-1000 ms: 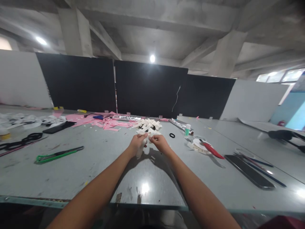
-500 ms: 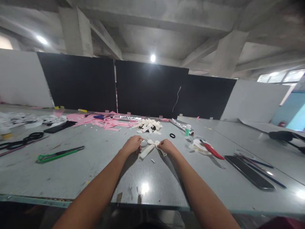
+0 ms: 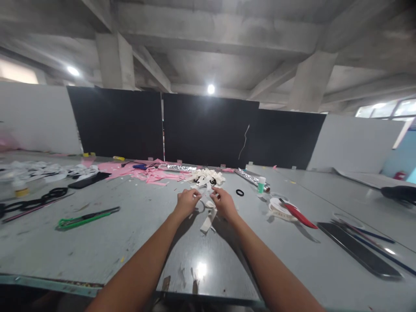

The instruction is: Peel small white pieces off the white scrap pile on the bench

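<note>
A cream ribbon strip (image 3: 207, 220) trails toward the worktop's (image 3: 97, 242) near edge, its long axis running near to far, tilted slightly. Its upper end is pinched between the left hand (image 3: 186, 202) and right hand (image 3: 225, 203), fingers closed, mid-worktop. Beyond lies a ribbon heap (image 3: 206, 177), then black partition panels (image 3: 208, 130) under concrete beams

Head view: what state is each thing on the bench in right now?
left hand: closed on the white ribbon piece.
right hand: closed on the same piece.
white ribbon piece: pinched between both hands, tail touching the table.
ribbon pile: loose heap behind the hands.
green utility knife: lying flat, untouched.
red-handled scissors: resting on the tape roll.
</note>
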A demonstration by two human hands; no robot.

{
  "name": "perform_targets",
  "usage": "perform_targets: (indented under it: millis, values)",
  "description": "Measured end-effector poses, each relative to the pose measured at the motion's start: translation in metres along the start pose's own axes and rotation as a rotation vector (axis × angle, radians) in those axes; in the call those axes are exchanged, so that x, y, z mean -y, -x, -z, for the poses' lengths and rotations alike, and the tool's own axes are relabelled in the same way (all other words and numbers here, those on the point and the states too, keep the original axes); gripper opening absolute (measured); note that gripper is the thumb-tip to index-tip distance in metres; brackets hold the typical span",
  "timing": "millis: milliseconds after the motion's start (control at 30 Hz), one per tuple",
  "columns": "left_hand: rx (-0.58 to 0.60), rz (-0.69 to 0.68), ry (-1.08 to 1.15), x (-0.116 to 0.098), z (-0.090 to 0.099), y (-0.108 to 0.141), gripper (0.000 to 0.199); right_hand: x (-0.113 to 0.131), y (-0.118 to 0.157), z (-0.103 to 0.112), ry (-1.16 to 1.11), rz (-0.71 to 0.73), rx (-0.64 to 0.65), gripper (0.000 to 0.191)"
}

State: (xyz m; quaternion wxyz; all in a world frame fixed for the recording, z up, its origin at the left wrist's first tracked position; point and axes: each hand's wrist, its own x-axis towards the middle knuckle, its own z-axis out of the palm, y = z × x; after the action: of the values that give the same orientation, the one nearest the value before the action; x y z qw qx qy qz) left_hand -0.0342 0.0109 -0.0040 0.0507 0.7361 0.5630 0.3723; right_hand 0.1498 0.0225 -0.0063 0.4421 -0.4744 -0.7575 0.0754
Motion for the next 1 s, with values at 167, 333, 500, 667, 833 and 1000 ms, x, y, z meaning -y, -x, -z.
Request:
perform_targets:
  millis: [167, 333, 500, 667, 833, 1000]
  values:
    - [0.092, -0.123, 0.477, -0.004, -0.008, 0.000, 0.021, 0.001, -0.004, -0.016, -0.145, 0.084, -0.006, 0.037]
    - [0.167, -0.150, 0.683, -0.006, -0.013, 0.003, 0.022, 0.006, -0.003, -0.008, -0.214, 0.054, -0.038, 0.014]
    - [0.162, -0.114, 0.525, -0.008, -0.008, 0.001, 0.027, 0.016, 0.000, 0.000, -0.141, 0.151, -0.151, 0.008]
    - [0.114, -0.141, 0.234, -0.012, -0.003, 0.002, 0.036, 0.014, -0.003, 0.004, -0.172, 0.038, -0.113, 0.023]
    - [-0.015, -0.186, -0.052, -0.025, 0.003, 0.006, 0.035, 0.012, -0.005, 0.009, -0.052, 0.109, -0.025, 0.008]
    - [-0.125, -0.207, 0.130, -0.036, 0.003, 0.004, 0.040, 0.007, -0.013, 0.014, -0.553, -0.139, -0.103, 0.026]
